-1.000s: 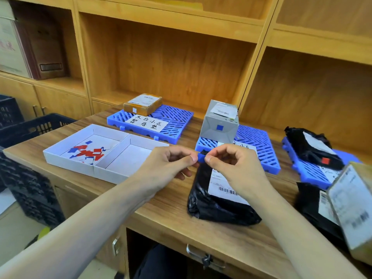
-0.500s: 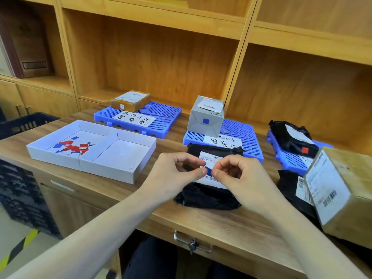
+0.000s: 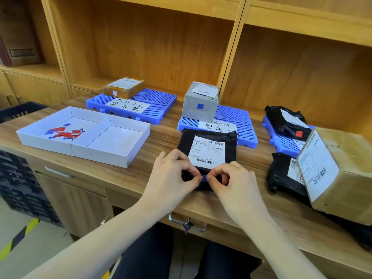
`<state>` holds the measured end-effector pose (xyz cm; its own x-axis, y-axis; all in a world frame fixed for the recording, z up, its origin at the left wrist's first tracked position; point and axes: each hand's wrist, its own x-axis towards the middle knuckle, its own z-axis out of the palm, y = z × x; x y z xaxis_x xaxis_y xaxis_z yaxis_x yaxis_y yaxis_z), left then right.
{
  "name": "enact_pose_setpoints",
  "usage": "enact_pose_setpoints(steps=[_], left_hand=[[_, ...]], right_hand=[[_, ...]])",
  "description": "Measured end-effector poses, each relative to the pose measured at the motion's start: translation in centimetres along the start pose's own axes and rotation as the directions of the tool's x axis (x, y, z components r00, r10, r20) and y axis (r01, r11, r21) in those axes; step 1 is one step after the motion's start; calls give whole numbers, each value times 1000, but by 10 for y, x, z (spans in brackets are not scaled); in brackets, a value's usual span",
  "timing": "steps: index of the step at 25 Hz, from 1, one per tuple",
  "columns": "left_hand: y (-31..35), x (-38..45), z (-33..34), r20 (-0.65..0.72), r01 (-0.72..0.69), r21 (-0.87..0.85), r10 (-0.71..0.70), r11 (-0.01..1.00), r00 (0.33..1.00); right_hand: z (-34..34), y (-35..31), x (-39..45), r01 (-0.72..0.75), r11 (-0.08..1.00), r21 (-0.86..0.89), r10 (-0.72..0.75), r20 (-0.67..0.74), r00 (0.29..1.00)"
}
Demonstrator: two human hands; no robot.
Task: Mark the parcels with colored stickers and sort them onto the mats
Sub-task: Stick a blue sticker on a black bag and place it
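Note:
A black bag parcel [image 3: 229, 141] with a white shipping label lies at the desk's near middle. Over its near edge, my left hand [image 3: 173, 176] and my right hand [image 3: 233, 182] pinch a small blue sticker [image 3: 204, 177] between their fingertips. Three blue mats stand at the back: the left mat [image 3: 161, 103] carries a flat brown box [image 3: 123, 87], the middle mat [image 3: 241, 121] a grey box [image 3: 199, 101] with a blue sticker, the right mat [image 3: 281, 141] a black bag [image 3: 285, 121] with a red sticker.
A white two-part tray [image 3: 112, 146] at the left holds red and blue stickers [image 3: 64, 132] in its left half. A large brown box [image 3: 340, 174] rests on another black bag [image 3: 281, 174] at the right. Wooden shelves rise behind the desk; a dark crate stands far left.
Both hands with the blue sticker have come down from above the parcel's label to its near edge. The view has shifted right and tilted down.

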<state>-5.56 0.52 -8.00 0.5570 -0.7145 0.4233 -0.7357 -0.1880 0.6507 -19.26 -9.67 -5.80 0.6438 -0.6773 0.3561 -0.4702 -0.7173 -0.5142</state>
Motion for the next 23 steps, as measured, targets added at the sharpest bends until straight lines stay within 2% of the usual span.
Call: enact_pose_setpoints(steps=[5, 10, 16, 23], left_hand=[[-3, -2, 19, -124, 15, 116, 0, 993, 992], [-7, -1, 26, -184, 24, 172, 9, 985, 983], [-13, 0, 28, -190, 49, 183, -13, 982, 982], [-16, 0, 22, -195, 44, 82, -28, 996, 980]], right_hand=[[20, 2, -9, 11, 969, -245, -49, -150, 987], [33, 2, -8, -17, 930, -368, -89, -269, 959], [41, 3, -9, -25, 912, -408, -117, -320, 940], [33, 8, -8, -42, 952, -303, -90, -407, 909]])
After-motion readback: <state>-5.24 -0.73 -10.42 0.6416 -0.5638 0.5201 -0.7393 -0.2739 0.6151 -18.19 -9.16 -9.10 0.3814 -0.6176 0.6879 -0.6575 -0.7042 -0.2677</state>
